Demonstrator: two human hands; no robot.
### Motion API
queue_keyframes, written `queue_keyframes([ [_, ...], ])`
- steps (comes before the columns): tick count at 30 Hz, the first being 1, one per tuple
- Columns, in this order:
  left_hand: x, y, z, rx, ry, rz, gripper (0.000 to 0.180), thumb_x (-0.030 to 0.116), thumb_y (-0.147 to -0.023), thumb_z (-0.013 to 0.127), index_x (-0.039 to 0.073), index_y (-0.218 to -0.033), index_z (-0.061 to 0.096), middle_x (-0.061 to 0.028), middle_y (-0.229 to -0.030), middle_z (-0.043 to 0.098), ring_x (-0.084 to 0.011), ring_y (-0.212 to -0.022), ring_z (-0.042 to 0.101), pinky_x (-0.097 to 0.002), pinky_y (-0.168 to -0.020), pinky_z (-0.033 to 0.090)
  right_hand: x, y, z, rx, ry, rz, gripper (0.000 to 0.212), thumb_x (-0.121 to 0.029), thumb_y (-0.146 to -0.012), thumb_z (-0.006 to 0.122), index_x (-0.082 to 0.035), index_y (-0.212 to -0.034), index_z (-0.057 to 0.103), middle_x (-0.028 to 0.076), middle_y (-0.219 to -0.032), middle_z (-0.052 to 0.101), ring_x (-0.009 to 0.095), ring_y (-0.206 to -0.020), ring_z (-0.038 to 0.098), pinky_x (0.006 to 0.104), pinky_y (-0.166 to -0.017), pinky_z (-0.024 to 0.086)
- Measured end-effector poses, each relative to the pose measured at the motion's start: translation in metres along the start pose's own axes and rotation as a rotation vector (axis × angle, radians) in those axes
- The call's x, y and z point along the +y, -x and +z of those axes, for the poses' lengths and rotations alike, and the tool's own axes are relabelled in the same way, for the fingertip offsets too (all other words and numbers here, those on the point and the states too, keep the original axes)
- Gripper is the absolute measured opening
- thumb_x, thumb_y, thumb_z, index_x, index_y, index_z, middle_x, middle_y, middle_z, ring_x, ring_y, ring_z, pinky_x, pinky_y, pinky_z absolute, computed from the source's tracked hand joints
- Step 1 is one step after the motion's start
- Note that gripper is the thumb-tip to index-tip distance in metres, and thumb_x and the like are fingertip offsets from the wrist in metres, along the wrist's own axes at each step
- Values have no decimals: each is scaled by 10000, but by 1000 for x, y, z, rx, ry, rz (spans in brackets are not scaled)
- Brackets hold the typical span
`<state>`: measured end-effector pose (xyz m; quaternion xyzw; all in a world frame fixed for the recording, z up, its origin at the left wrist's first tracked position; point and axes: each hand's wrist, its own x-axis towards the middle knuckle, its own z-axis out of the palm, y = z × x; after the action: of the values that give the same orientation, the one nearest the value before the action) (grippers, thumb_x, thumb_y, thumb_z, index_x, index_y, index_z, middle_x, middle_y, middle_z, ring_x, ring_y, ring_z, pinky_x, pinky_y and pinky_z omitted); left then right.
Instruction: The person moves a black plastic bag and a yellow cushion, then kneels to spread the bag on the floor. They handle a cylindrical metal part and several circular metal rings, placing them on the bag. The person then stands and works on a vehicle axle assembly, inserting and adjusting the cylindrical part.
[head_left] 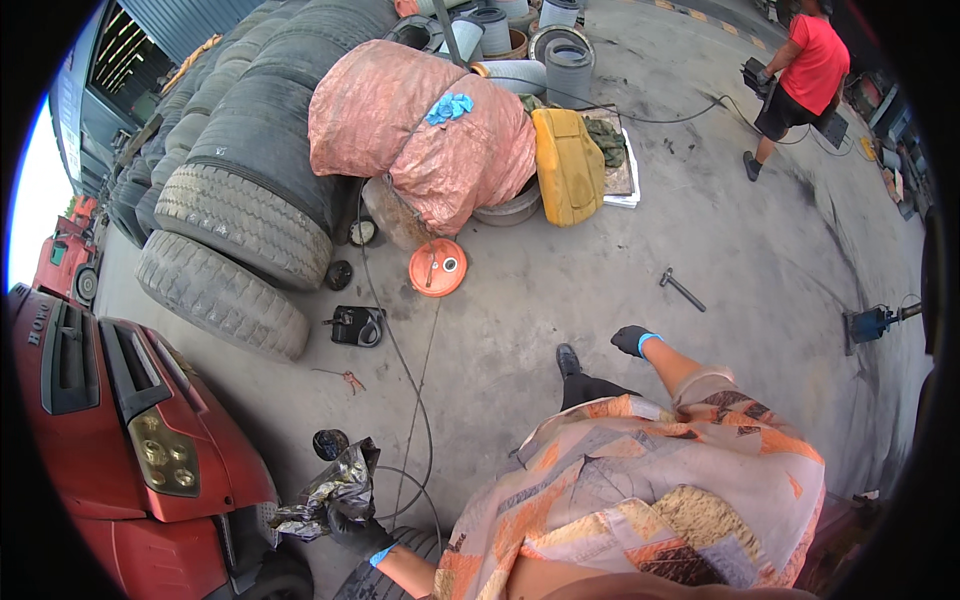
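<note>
My left hand [358, 534], in a black glove with a blue cuff showing, grips a crumpled, shiny dark plastic bag [340, 487] near the front of a red truck. A small dark round container [330, 444] is beside the bag; part of it is hidden. My right hand [631, 341], gloved the same way, hangs over the floor with nothing visible in it, its fingers loosely bent. Nearest to it lies a hammer [683, 290] on the concrete.
The red truck [150, 540] stands at the left, stacked tyres [230, 290] behind it. A black hose [410, 380] crosses the floor. An orange-red lid [437, 267], black case [356, 326], pink sack [420, 130] and yellow cushion [569, 165] lie ahead. A person [800, 75] stands far right.
</note>
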<state>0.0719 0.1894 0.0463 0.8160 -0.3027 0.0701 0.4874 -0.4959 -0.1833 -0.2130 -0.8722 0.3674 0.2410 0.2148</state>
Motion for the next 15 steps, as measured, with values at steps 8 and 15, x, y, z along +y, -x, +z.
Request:
queue_keyframes([
  [8,97,-10,112,-30,95,-162,276,31,-805,581,-61,-1063,612,-144,-1056,643,-225,-931,595,-336,-852,481,135,-9,-26,-16,-196,236,195,-181,-789,562,-99,-938,658,147,-1015,640,321,-997,606,419,-848,497],
  [15,176,-58,212,-59,732,-446,229,98,-876,510,-14,-1065,574,-101,-1086,583,-209,-978,580,-349,-839,496,215,-8,-34,108,-111,216,184,-197,-708,683,-155,-886,676,140,-1026,628,325,-971,605,422,-824,509],
])
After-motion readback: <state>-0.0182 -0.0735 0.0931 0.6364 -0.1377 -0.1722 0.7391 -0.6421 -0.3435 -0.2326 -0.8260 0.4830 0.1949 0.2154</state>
